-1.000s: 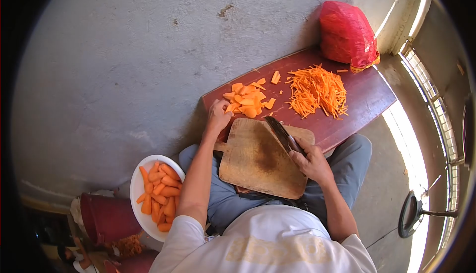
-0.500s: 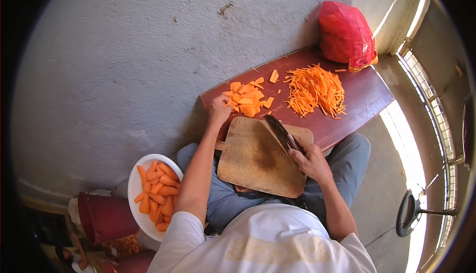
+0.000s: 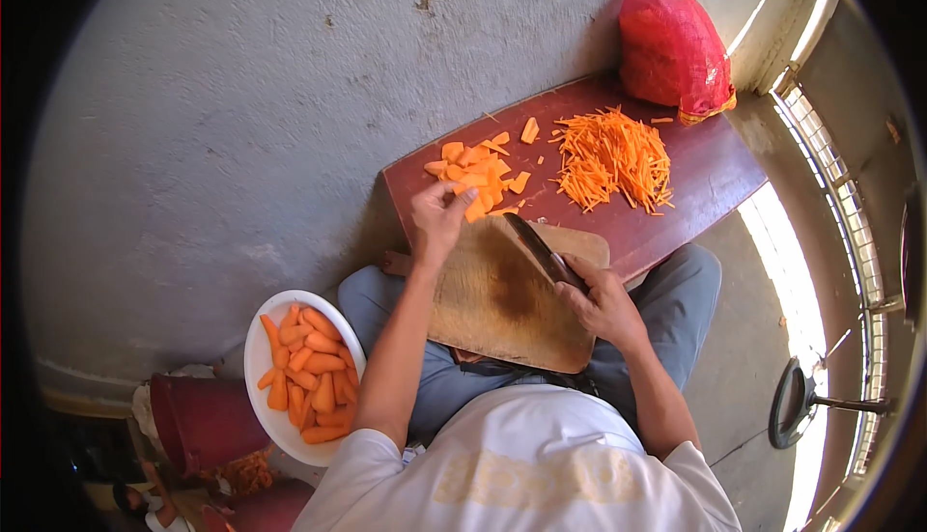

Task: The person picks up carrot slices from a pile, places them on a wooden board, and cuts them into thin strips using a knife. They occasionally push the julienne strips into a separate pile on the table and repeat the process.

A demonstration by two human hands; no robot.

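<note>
My left hand [image 3: 439,215] pinches a carrot slice [image 3: 474,210] over the near edge of the pile of carrot slices [image 3: 488,167]. In my right hand [image 3: 603,302] is a knife [image 3: 537,247], its dark blade slanting up and left above the wooden cutting board [image 3: 483,305]. The board rests on my lap and against the edge of the dark red table [image 3: 700,184]. Thin carrot strips [image 3: 615,160] lie heaped on the table, to the right of the slices.
A white bowl [image 3: 253,363] of whole peeled carrots [image 3: 311,368] stands at my left. On the table's far end sits a red mesh sack [image 3: 671,49] by the wall. A dark red tub [image 3: 193,423] and another person [image 3: 159,508] show at lower left.
My left hand has moved right and toward the board with a carrot slice between its fingers. The knife has turned slightly in my right hand and stays over the board.
</note>
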